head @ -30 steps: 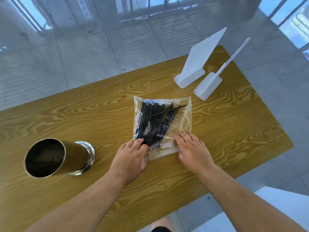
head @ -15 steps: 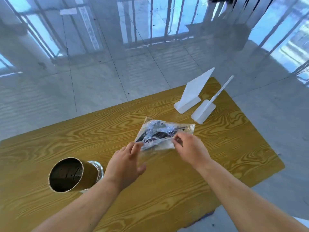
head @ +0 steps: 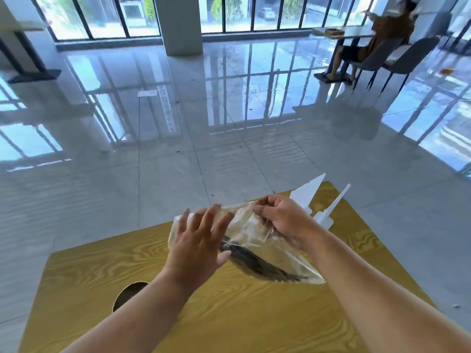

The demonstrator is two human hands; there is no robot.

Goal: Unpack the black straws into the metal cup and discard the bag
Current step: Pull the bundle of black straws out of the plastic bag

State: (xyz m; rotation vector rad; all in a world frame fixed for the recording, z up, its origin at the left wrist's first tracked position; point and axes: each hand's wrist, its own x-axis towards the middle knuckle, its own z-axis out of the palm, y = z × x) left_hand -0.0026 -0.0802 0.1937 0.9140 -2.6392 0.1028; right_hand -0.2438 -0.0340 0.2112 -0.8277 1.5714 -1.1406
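Two hands hold a bag (head: 252, 233) of black straws (head: 260, 266) above the table (head: 229, 314): right hand (head: 283, 220) pinching its top, left hand (head: 196, 240) flat against it, fingers spread.

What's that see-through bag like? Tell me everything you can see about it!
The bag is clear, crinkly, shiny plastic. It is held in the air above the wooden table, tilted so its lower corner points right. The black straws are bunched along its lower edge. The right hand pinches its top edge, and the left hand rests spread, straight fingers against its near side. I cannot tell whether it is open.
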